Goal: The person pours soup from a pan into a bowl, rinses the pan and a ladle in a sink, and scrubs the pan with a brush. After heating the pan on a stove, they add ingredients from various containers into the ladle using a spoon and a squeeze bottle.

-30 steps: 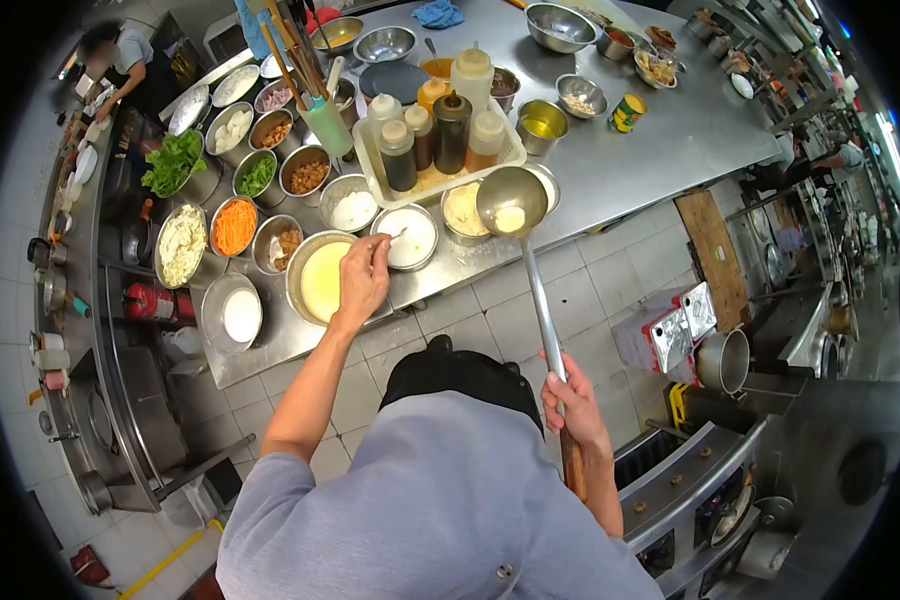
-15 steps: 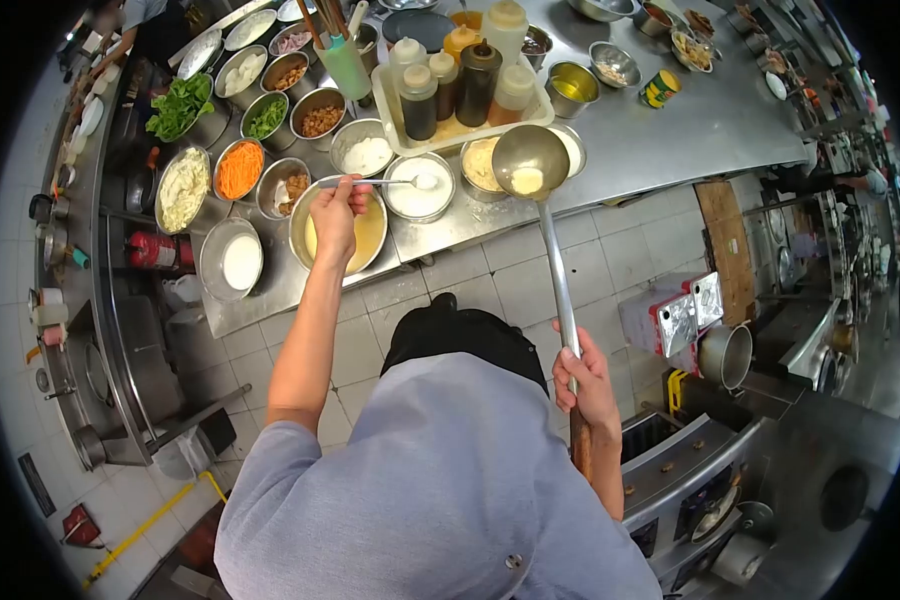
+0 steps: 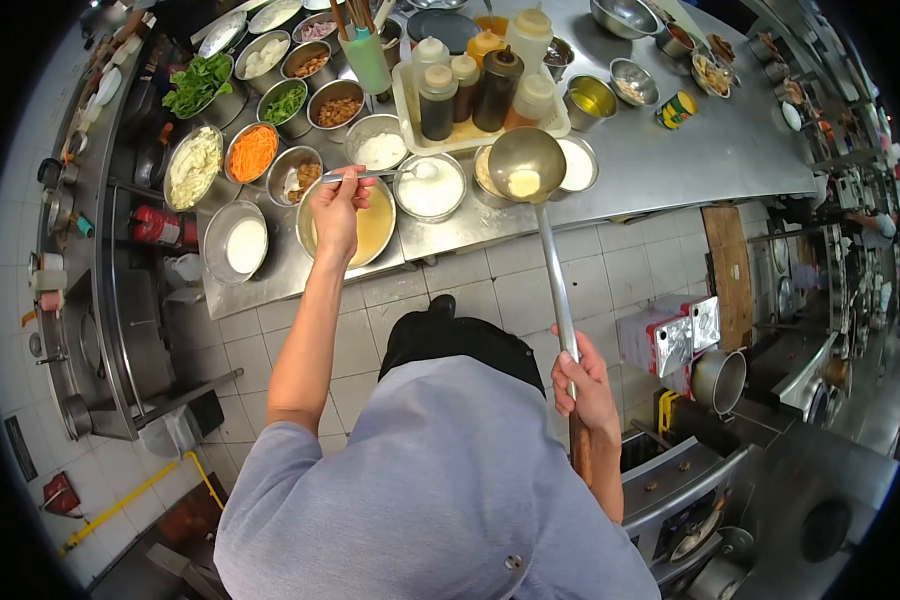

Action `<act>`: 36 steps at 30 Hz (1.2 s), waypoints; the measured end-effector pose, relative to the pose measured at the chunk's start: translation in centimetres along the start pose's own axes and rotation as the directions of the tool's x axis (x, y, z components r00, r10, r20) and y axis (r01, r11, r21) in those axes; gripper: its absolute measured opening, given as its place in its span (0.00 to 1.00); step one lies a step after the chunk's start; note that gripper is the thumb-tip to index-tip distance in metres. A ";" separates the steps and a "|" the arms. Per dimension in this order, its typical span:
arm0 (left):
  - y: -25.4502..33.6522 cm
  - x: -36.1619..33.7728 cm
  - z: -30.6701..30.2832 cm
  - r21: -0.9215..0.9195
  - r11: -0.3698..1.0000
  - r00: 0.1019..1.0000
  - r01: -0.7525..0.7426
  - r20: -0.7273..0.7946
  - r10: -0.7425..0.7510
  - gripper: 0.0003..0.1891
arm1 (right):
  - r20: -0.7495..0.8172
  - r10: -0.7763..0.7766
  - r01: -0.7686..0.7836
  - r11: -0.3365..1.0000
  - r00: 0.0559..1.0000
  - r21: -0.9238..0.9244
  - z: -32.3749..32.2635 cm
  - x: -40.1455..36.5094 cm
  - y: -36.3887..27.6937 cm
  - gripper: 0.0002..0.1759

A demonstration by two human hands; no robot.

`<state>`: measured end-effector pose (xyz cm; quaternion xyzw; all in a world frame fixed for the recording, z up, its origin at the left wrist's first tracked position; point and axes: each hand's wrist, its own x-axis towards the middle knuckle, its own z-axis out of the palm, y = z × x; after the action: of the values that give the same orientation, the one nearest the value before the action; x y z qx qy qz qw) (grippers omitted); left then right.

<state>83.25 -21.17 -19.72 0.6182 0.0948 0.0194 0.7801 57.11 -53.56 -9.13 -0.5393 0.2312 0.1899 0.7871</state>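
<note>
My left hand (image 3: 337, 210) is closed on the handle of a small metal spoon (image 3: 378, 174), above a bowl of yellowish liquid (image 3: 375, 228). White powder heaps the spoon's tip, over a bowl of white powder (image 3: 432, 196). My right hand (image 3: 586, 382) grips the long handle of a large ladle (image 3: 527, 160), whose end is wooden. The ladle's bowl holds a little pale yellow stuff and hangs over two bowls at the counter's edge, partly hiding one with pale yellowish contents. The other holds white contents (image 3: 575, 165).
Bowls of shredded carrot (image 3: 252, 153), chopped greens (image 3: 284, 106) and white ingredients crowd the left. A tray of squeeze bottles (image 3: 407, 110) stands behind the powder. A steel counter (image 3: 720, 150) stretches right; metal tins (image 3: 670, 340) and a stove (image 3: 685, 480) stand lower right.
My view has shifted slightly, so the counter and bowls sit a little differently in it. Both hands keep hold of the spoon and ladle, the spoon still over the powder bowl.
</note>
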 end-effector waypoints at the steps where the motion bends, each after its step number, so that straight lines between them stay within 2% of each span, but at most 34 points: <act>1: 0.0 0.0 0.0 -0.004 1.000 1.000 0.001 0.000 -0.001 0.13 | 0.009 -0.001 0.001 1.000 1.000 0.001 -0.1 0.0 -0.1 0.23; 14: 0.5 -0.4 0.8 -0.009 1.000 0.999 0.001 -0.042 -0.002 0.14 | 0.025 0.034 -0.033 0.999 0.999 -0.025 -1.9 0.3 -1.0 0.24; 20: 0.4 -0.8 1.4 0.004 0.999 0.995 -0.049 -0.082 0.050 0.13 | 0.061 0.049 -0.046 0.997 0.997 -0.056 -2.9 0.7 -1.6 0.23; 29: -2.9 0.3 -1.0 0.005 1.000 0.984 0.030 -0.176 -0.029 0.13 | 0.069 0.066 -0.059 0.993 0.995 -0.100 -3.4 1.1 -2.7 0.23; 35: -2.5 0.3 -1.5 -0.102 0.990 0.980 0.095 -0.168 -0.111 0.12 | 0.068 0.069 -0.061 0.992 0.995 -0.112 -3.2 1.6 -3.1 0.23; 36: -2.4 0.3 -1.4 -0.072 0.994 0.981 0.081 -0.172 -0.092 0.12 | 0.068 0.070 -0.062 0.992 0.995 -0.113 -3.1 1.6 -3.2 0.23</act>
<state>83.10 -20.34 -22.34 0.5838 0.1893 0.0428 0.7884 59.69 -57.48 -8.61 -0.5670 0.2098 0.2477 0.7570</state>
